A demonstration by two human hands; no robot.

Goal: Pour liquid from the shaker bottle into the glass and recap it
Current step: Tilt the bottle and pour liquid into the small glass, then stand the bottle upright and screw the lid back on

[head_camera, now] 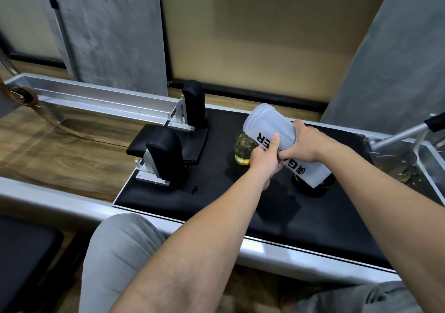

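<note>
A translucent white shaker bottle (272,129) with black lettering is tilted far over, its open mouth pointing up-left just above a small glass (243,150). The glass stands on the black padded carriage (216,192) and holds yellowish liquid in its lower part. My left hand (265,160) grips the bottle's lower side, thumb up on the wall. My right hand (305,141) wraps the bottle from the right. The bottle's black cap (315,187) lies on the pad, partly hidden under the bottle's base.
Two black shoulder rests (192,103) (166,153) on metal brackets stand left of the glass. An aluminium rail (96,95) runs to the left over the wooden floor. A metal bar (397,135) sticks out at the right. My grey-trousered knees are below.
</note>
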